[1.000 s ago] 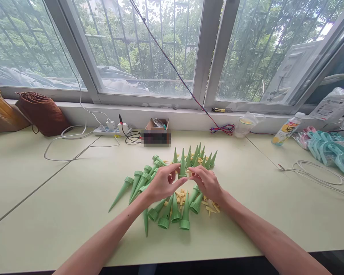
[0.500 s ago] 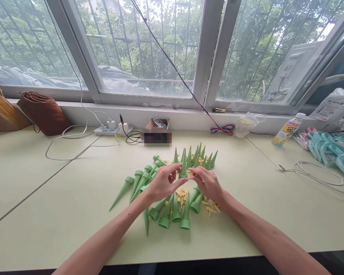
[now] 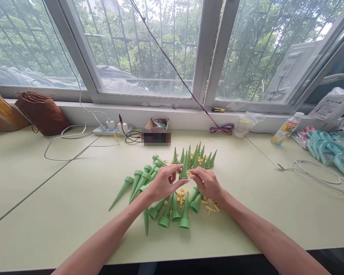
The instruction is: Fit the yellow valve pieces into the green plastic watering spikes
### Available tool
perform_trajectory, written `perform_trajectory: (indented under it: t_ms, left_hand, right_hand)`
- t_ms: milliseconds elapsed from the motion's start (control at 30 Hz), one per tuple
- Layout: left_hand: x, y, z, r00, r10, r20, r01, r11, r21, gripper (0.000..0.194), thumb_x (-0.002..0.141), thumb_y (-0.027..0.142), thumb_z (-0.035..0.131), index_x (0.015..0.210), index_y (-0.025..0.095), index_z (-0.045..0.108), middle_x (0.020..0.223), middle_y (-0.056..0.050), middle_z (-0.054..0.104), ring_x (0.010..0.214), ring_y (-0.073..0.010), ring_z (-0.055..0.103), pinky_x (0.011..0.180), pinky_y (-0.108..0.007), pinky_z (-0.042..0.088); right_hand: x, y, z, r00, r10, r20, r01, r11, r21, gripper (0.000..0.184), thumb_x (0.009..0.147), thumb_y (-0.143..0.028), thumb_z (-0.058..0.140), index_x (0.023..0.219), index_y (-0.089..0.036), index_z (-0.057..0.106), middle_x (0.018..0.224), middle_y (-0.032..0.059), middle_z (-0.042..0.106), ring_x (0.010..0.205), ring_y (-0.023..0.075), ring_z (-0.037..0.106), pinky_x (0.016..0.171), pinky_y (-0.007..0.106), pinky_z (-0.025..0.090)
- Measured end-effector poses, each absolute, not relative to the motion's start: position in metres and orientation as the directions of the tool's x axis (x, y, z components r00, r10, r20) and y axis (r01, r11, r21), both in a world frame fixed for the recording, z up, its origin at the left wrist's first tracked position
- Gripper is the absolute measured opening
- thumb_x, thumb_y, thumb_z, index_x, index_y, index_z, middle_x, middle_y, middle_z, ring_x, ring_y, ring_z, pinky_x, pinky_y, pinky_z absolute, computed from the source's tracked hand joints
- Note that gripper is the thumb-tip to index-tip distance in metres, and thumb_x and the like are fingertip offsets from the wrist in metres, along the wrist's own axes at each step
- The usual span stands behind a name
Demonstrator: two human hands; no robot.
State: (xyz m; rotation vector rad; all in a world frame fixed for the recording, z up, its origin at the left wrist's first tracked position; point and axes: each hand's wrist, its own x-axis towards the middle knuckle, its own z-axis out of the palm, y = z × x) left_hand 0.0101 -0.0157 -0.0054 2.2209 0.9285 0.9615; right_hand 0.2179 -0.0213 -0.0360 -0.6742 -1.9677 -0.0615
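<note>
My left hand (image 3: pixel 165 181) is closed around the base of a green plastic watering spike (image 3: pixel 184 171), its point up and leaning slightly right. Just right of it, my right hand (image 3: pixel 206 182) pinches a small yellow plastic piece (image 3: pixel 190 173), partly covered by the fingertips. Below the hands lie loose green spikes (image 3: pixel 184 217) with ribbed open caps, around a pile of yellow valve pieces (image 3: pixel 181 196). More spikes (image 3: pixel 125 189) lie to the left of my left hand. Behind the hands, a group of spikes (image 3: pixel 209 160) stands points up, with yellow parts among them.
At the back of the table (image 3: pixel 74 221) are a power strip (image 3: pixel 103 131), a small open box (image 3: pixel 157 124) and a plastic cup (image 3: pixel 242 126). A bottle (image 3: pixel 286 130), teal plastic items (image 3: pixel 326 147) and a white cable (image 3: pixel 318 172) lie right. A brown pouch (image 3: pixel 43 112) sits left.
The held watering spike has tipped slightly, its point shifting a little right and down. Both hands keep nearly the same place and grip.
</note>
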Motion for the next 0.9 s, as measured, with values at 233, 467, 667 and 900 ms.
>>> perform_trajectory:
  t_ms: [233,467,667,900]
  left_hand:
    - [0.0093,-0.0151,-0.0046,0.517,0.745,0.422,0.365,-0.637,0.679,0.035,0.087,0.041,0.066,0.112,0.016,0.062,0.084,-0.002,0.058,0.059,-0.0081,0.043,0.049,-0.02,0.04]
    - [0.0085,-0.0138,-0.0063,0.509,0.744,0.434,0.378,-0.646,0.664,0.037,0.087,0.041,0.066,0.116,0.017,0.063,0.082,-0.001,0.056,0.059,-0.0084,0.044,0.051,-0.02,0.04]
    - [0.0088,-0.0139,-0.0056,0.513,0.743,0.43,0.384,-0.647,0.659,0.037,0.088,0.042,0.066,0.116,0.017,0.064,0.08,-0.001,0.055,0.059,-0.0087,0.044,0.052,-0.021,0.04]
    - [0.0085,-0.0146,-0.0055,0.511,0.744,0.431,0.383,-0.646,0.66,0.036,0.087,0.041,0.067,0.115,0.017,0.064,0.079,0.0,0.054,0.059,-0.009,0.044,0.052,-0.021,0.04]
  right_hand:
    - [0.2173,-0.0227,-0.0355,-0.335,0.426,0.84,0.479,0.845,-0.238,0.015,0.101,-0.02,0.045,0.096,-0.017,0.059,0.065,-0.0008,0.06,0.049,0.0094,0.046,0.047,0.023,0.036]
    - [0.2169,-0.023,-0.0337,-0.337,0.413,0.846,0.472,0.852,-0.228,0.014,0.1,-0.019,0.046,0.097,-0.017,0.059,0.064,-0.0011,0.059,0.049,0.0091,0.045,0.047,0.023,0.035]
    - [0.2167,-0.0227,-0.0335,-0.337,0.415,0.845,0.471,0.852,-0.23,0.013,0.1,-0.018,0.046,0.096,-0.017,0.059,0.063,-0.0015,0.058,0.048,0.0091,0.044,0.047,0.022,0.035]
    - [0.217,-0.0235,-0.0342,-0.334,0.408,0.85,0.477,0.851,-0.221,0.013,0.1,-0.019,0.047,0.095,-0.018,0.059,0.063,-0.0015,0.059,0.048,0.0091,0.045,0.046,0.022,0.035]
